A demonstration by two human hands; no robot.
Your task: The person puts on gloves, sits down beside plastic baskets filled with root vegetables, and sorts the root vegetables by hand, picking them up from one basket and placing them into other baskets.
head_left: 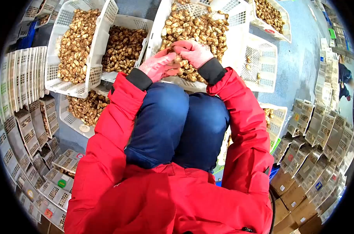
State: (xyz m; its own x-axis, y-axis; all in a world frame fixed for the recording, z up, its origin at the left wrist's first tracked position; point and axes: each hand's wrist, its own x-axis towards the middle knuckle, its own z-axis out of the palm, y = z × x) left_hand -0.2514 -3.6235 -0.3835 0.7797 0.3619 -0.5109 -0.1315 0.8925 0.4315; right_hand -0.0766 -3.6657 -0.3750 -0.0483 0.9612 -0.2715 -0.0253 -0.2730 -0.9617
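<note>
My left hand (160,65) and my right hand (193,52), both in pink gloves, meet above the near part of a white basket (156,34). Their fingers are bent together around a small brown mushroom-like piece (178,59), largely hidden by the gloves. Which hand grips it more firmly I cannot tell. Beneath and beyond the hands lies a heap of brown and pale mushroom-like pieces (200,31) in this basket. My knees are close below the hands.
To the left stand a white basket full of pieces (94,74) and a lower, darker-filled basket (136,22). A basket with a few pieces (267,64) sits right. Stacked crates (26,78) line the left side; more crates (317,128) and cardboard boxes (294,195) stand right. Another person (344,76) is far right.
</note>
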